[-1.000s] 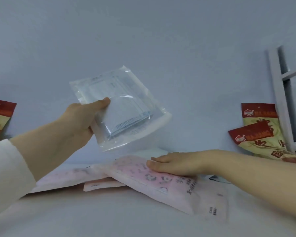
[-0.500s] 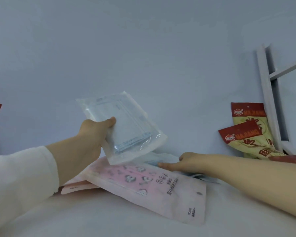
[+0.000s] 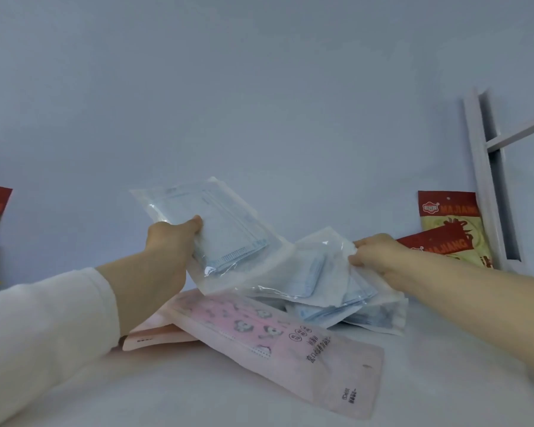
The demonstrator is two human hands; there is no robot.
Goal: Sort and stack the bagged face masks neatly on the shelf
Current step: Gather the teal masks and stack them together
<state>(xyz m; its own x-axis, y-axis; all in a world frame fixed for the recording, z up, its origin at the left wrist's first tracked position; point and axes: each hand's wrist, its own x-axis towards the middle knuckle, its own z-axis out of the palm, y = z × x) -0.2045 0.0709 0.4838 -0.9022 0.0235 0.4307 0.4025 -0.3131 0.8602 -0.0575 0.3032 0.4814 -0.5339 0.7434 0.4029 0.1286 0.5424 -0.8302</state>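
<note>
— Well, where is the clear bag (image 3: 228, 238) of blue masks?
— The left hand (image 3: 170, 241) grips it, up above the pink bag (image 3: 275, 331) lying on the shelf (image 3: 167, 389).
— And the right hand (image 3: 373, 254)?
— It pinches a second clear bag (image 3: 321, 266) by its edge.

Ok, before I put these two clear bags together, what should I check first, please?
1. Left hand grips the raised clear bag: ok.
2. Right hand pinches the second clear bag at its edge: ok.
3. Both hold blue masks: ok.
4. Blue heap beneath lies tidy: not ok.
5. Pink panda bag squared on the lower pink bag: not ok, askew.
</note>
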